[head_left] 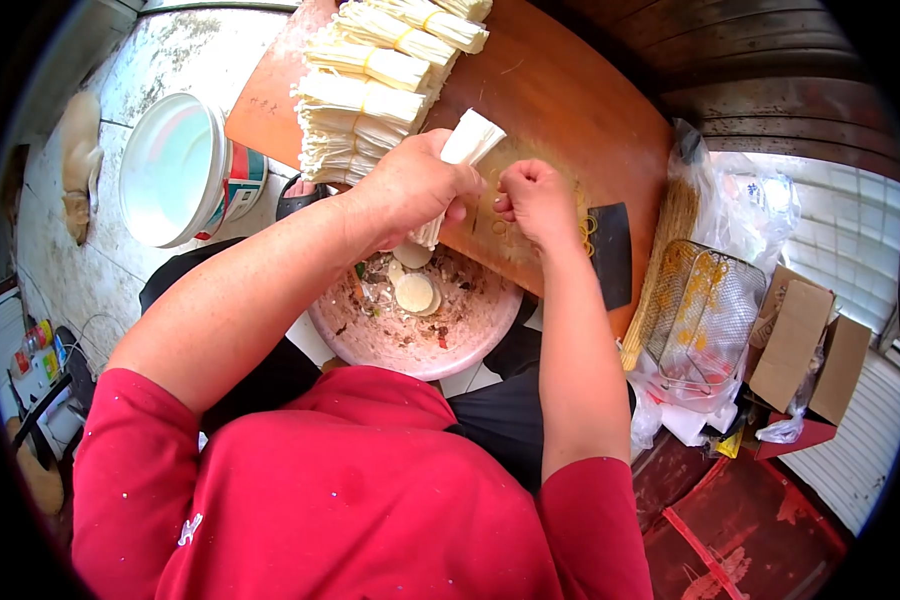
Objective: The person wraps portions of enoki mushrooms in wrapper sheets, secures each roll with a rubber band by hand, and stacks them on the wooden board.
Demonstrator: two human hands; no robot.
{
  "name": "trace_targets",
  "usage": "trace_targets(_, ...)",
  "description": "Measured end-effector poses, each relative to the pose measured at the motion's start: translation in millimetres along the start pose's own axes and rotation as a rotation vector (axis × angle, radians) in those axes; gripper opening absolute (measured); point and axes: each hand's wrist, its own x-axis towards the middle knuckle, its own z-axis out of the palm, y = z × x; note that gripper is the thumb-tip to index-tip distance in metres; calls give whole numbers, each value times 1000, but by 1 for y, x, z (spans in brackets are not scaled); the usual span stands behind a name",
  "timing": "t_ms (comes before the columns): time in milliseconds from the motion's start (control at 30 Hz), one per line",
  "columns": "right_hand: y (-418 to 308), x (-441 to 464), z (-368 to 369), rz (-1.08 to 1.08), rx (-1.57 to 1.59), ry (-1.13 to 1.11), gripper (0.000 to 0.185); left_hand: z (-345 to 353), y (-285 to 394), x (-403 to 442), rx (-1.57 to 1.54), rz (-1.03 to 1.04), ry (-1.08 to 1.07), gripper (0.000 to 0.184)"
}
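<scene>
My left hand [420, 187] is wrapped round a bunch of white enoki mushrooms [473, 137], one end sticking out above the fist and the other below it. Just to its right, my right hand [537, 205] is closed with the fingertips curled in; whether they pinch anything small is hidden. Yellow rubber bands [587, 236] lie on the brown table [540, 90] by the right wrist. Several banded enoki bundles [365, 100] are stacked on the table at the upper left. Below the hands, a pink basin [420, 368] contains cut round stem ends [414, 292] and scraps.
A dark flat rectangular piece [610, 255] lies at the table's right edge. Further right are a wire basket [705, 310], a straw broom [665, 250], plastic bags and cardboard boxes [800, 345]. On the left stand a white bucket [175, 170] and a lying dog [80, 160].
</scene>
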Motion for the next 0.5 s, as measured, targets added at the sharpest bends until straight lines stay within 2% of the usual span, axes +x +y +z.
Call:
trace_targets(33,-5,-5,-3,-34,218,-74,10,1,-1,1,3,36,36,21)
trace_targets(133,-21,-25,-9,-92,296,-168,6,7,0,0,-44,80,68,20)
trace_targets(367,-16,-39,-12,-123,326,-172,9,11,7,5,51,55,61,18)
trace_targets(433,-10,-39,-11,-281,195,-83,16,12,6,7,-99,95,-5,18)
trace_targets(500,-11,-44,-15,-292,125,-61,18,13,5,9,-88,95,-19,17)
